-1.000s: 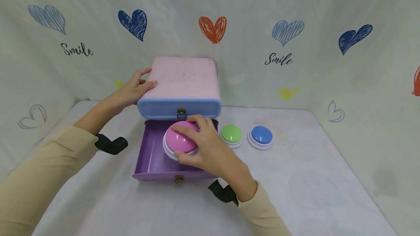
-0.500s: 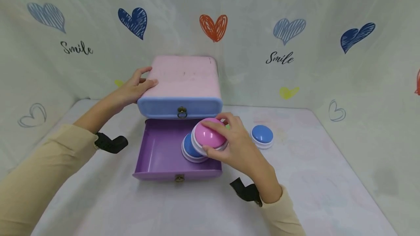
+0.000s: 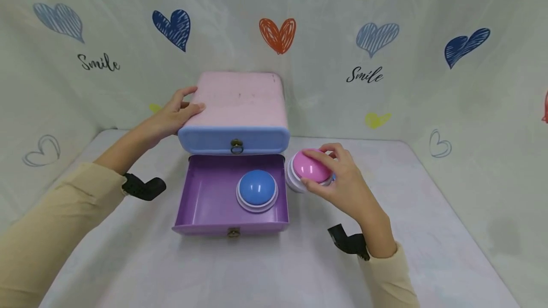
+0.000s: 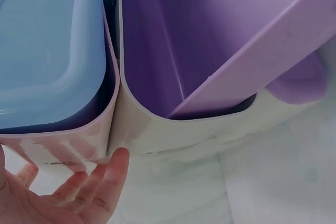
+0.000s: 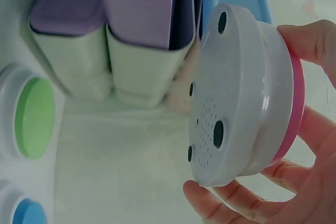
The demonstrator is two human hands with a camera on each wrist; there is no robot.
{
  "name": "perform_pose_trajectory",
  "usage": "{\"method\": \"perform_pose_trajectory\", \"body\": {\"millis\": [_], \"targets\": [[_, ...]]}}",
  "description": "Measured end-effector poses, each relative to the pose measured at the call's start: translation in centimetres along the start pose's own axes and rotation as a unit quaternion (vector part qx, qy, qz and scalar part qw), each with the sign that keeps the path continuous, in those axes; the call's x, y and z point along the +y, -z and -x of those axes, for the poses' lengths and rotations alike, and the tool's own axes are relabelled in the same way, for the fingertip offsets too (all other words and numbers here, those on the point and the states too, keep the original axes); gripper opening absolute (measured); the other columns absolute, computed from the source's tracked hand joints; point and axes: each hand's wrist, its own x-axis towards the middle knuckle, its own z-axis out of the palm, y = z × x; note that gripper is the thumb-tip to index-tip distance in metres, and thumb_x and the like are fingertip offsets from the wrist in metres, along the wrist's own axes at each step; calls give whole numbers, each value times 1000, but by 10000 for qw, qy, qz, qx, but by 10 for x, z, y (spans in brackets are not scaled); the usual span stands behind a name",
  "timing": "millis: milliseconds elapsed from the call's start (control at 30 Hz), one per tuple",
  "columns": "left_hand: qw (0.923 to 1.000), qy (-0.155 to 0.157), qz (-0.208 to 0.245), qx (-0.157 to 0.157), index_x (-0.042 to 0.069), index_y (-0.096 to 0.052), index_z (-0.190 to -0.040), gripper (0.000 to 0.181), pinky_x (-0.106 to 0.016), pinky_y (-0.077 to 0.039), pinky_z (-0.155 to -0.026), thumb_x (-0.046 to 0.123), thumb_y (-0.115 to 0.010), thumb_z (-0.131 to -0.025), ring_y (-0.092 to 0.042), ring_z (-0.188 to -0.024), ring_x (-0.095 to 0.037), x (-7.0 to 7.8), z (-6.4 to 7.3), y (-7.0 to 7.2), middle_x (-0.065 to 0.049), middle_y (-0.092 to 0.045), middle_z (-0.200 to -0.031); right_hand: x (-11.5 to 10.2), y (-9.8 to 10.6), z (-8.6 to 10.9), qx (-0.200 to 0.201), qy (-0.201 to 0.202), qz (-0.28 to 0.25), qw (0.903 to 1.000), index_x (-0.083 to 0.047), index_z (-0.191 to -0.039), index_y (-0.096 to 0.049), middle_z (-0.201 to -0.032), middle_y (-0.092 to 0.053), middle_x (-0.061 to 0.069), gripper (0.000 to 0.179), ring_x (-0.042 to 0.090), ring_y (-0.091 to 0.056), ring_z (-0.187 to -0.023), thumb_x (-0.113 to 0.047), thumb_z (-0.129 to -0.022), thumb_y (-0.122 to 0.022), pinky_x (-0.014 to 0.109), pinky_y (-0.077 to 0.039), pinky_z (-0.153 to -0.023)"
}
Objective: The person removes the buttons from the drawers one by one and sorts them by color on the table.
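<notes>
My right hand (image 3: 351, 184) grips a pink-domed push button (image 3: 312, 168) with a white base, holding it in the air just right of the pulled-out purple drawer (image 3: 205, 228). The right wrist view shows the base's underside, with dark feet and small speaker holes. Inside that drawer, toward its right side, sits a blue push button (image 3: 257, 187). My left hand (image 3: 173, 114) rests against the left side of the pink-topped drawer cabinet (image 3: 239, 99), thumb on its top edge. Straight fingers (image 4: 113, 177) show there in the left wrist view.
Above the purple drawer is a closed blue drawer (image 3: 205, 140) with a ring pull. Another purple drawer (image 5: 71, 3) lies below it. A green push button (image 5: 35, 118) and a second blue one (image 5: 30, 213) stand on the table, mostly hidden in the head view. A heart-printed curtain (image 3: 317, 94) hangs behind.
My right hand has carried the pink push button rightward from over the purple drawer to beyond its right edge. The blue push button in the drawer is uncovered. My left hand stays put.
</notes>
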Motion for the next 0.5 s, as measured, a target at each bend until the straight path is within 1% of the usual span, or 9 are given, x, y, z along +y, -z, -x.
{"method": "perform_pose_trajectory", "body": {"millis": [167, 333, 500], "targets": [[10000, 16, -13, 19, 22, 7, -150, 76, -31, -47, -73, 48, -38, -95, -45, -113, -40, -1, -1, 0, -30, -18, -146, 21, 6, 1, -23, -417, 91, 9991, -17, -122, -61, -117, -46, 12, 48, 29, -44, -108, -19, -76, -75, 44, -48, -80], [10000, 32, -18, 16, 23, 7, -150, 76, -31, -47, -75, 49, -38, -95, -44, -115, -40, -1, -2, 0, -29, -19, -146, 41, 11, 3, 2, -874, 165, 9960, -14, -123, -60, -120, -44, 14, 49, 34, -42, -111, -21, -78, -74, 50, -47, -82], [10000, 19, 3, 16, 23, 8, -150, 76, -31, -47, -74, 49, -38, -95, -43, -115, -41, -1, -1, 0, -29, -18, -146, 60, 17, 7, 128, -1146, 114, 9933, -13, -125, -58, -122, -43, 16, 49, 35, -43, -111, -19, -79, -73, 52, -47, -83]]}}
